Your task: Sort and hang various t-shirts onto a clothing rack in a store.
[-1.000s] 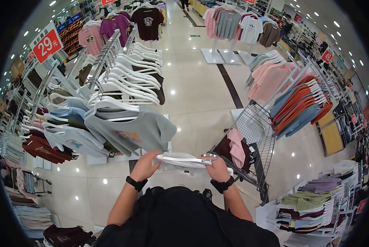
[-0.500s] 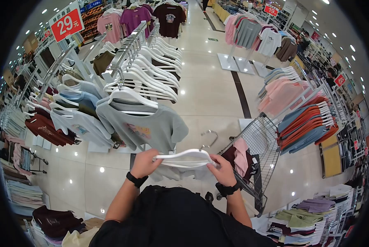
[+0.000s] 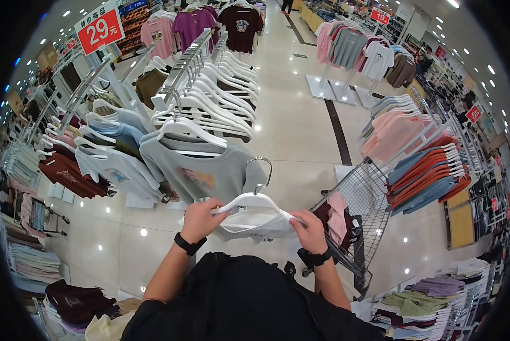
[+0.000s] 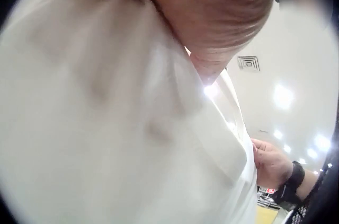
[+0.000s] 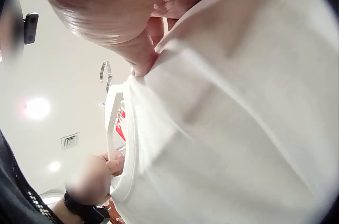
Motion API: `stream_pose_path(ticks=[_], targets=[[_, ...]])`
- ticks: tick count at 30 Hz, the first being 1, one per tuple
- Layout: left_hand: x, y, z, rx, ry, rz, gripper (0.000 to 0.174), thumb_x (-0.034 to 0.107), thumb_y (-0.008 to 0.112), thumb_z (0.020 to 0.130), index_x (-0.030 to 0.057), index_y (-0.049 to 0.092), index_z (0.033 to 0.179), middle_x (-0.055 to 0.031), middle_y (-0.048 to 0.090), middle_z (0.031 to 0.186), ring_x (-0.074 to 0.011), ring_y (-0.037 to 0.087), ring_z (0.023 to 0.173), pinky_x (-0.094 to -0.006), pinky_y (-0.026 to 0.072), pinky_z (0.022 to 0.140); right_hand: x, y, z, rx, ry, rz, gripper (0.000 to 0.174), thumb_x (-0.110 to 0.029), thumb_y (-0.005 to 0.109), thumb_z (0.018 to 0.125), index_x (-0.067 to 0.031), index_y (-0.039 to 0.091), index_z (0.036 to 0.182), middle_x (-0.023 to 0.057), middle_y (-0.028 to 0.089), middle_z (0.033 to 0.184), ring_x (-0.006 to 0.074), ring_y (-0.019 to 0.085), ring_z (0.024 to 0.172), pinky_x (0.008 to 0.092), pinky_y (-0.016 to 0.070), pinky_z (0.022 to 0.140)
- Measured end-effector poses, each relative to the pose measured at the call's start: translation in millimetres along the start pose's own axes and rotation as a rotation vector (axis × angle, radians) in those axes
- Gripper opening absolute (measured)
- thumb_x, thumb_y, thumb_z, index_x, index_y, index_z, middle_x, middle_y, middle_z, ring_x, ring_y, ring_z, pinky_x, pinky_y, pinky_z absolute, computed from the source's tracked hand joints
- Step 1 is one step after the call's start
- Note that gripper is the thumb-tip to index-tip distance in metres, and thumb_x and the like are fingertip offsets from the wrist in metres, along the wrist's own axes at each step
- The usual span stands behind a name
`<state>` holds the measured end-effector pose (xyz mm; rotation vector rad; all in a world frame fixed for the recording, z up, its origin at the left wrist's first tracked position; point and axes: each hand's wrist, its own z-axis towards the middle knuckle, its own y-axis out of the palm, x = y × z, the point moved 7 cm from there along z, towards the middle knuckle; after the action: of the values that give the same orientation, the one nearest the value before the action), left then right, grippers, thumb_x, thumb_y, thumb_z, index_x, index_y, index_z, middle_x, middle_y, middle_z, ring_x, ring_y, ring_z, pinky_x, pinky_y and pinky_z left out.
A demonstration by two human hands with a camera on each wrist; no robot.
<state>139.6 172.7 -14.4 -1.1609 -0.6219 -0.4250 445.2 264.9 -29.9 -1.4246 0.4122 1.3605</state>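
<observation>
Both forearms reach forward from the person's body, elbows bent and apart, with the two hands level with each other in front of the chest. The left hand (image 3: 202, 220) angles inward, its fingers curled round one end of the white hanger (image 3: 254, 199) at the shirt's shoulder. The right hand (image 3: 310, 232) mirrors it, thumb and fingers pinching the white shirt (image 3: 254, 226) at the other shoulder, by the hanger's opposite end. The shirt hangs below the hanger between the hands, and the metal hook (image 3: 264, 170) stands up above it. A black band circles each wrist. Just ahead, a grey shirt (image 3: 201, 170) hangs at the near end of a rack. To the right of the right hand is a shopping cart (image 3: 364, 196) with pink and dark clothing in it.
</observation>
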Motion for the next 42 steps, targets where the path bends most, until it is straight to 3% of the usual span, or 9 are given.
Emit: stream_pose_path(ticks=[5,9,12,16,17,20,25,33,42], targets=[[1,-44,11,0.064,-0.023,-0.101,0.02,0.018,0.087,0.079,0.0085,0.072,0.089,-0.0093,0.071,0.071,-0.025,0.07,0.064,-0.0326,0.0523,0.059,-12,5,15,0.021,-0.009,0.159,0.015,-0.006,0.071,0.095,-0.0014,0.072,0.109,0.0101,0.065,0.09,0.0226,0.062,0.081,0.032,0.0492,0.071],[1,-70,19,0.067,-0.036,-0.182,0.023,0.015,0.089,0.078,0.0048,0.07,0.087,-0.008,0.073,0.075,-0.0173,0.07,0.064,-0.0279,0.0519,0.06,-6,0,21,0.049,-0.001,0.05,0.013,-0.005,0.071,0.094,-0.0003,0.071,0.106,0.0088,0.063,0.088,0.0223,0.06,0.079,0.0312,0.0475,0.073],[-7,-78,24,0.06,-0.022,-0.214,0.024,0.013,0.09,0.078,0.0039,0.07,0.086,-0.0062,0.072,0.074,-0.0131,0.067,0.063,-0.0262,0.0504,0.059,-7,5,24,0.113,-0.11,0.038,0.014,-0.005,0.073,0.093,0.0004,0.069,0.106,0.0085,0.062,0.086,0.0216,0.057,0.078,0.0307,0.046,0.074],[-23,-105,35,0.127,-0.049,-0.244,0.024,0.011,0.092,0.077,0.0034,0.07,0.085,-0.0015,0.067,0.069,-0.0074,0.06,0.062,-0.0246,0.0467,0.057,8,21,27,0.095,0.05,0.174,0.018,-0.012,0.069,0.099,0.0001,0.068,0.113,0.0074,0.066,0.094,0.0154,0.059,0.084,0.0283,0.0473,0.077],[-30,-115,38,0.12,-0.091,-0.264,0.023,0.01,0.09,0.078,0.0029,0.07,0.086,-0.0007,0.066,0.072,-0.0078,0.058,0.066,-0.0248,0.0461,0.061,7,26,30,0.084,0.128,0.196,0.021,-0.015,0.067,0.102,0.0003,0.068,0.116,0.007,0.068,0.099,0.0133,0.06,0.087,0.0272,0.048,0.079],[-51,-138,50,0.219,-0.072,-0.333,0.021,0.008,0.088,0.079,0.0021,0.07,0.087,-0.0014,0.067,0.077,-0.009,0.059,0.072,-0.0257,0.0466,0.067,-15,40,48,0.121,0.043,0.235,0.026,-0.02,0.062,0.107,0.0005,0.067,0.122,0.006,0.07,0.105,0.0108,0.061,0.092,0.0256,0.0488,0.082],[-72,-167,72,0.236,-0.085,-0.335,0.022,0.006,0.086,0.08,0.0008,0.067,0.089,-0.0009,0.066,0.081,-0.0079,0.057,0.075,-0.0253,0.046,0.07,-24,69,79,0.147,0.053,0.303,0.027,-0.019,0.061,0.108,0.0003,0.066,0.125,0.0046,0.07,0.103,0.011,0.06,0.091,0.0258,0.0491,0.084],[-138,-171,90,0.152,-0.094,-0.356,0.022,0.011,0.088,0.08,0.001,0.069,0.088,-0.0027,0.067,0.075,-0.0104,0.059,0.071,-0.028,0.0478,0.068,-25,116,105,0.121,0.115,0.286,0.025,-0.017,0.061,0.107,0.0,0.066,0.126,0.0018,0.068,0.102,0.0091,0.058,0.089,0.0252,0.0479,0.082],[-154,-179,120,-0.008,0.052,-0.324,0.022,0.008,0.085,0.08,0.0006,0.067,0.09,-0.0039,0.067,0.082,-0.0142,0.061,0.075,-0.0288,0.0486,0.071,-10,111,98,0.29,0.158,0.125,0.024,-0.015,0.064,0.103,-0.0017,0.071,0.122,0.0046,0.071,0.103,0.0125,0.063,0.09,0.0268,0.0499,0.083]])
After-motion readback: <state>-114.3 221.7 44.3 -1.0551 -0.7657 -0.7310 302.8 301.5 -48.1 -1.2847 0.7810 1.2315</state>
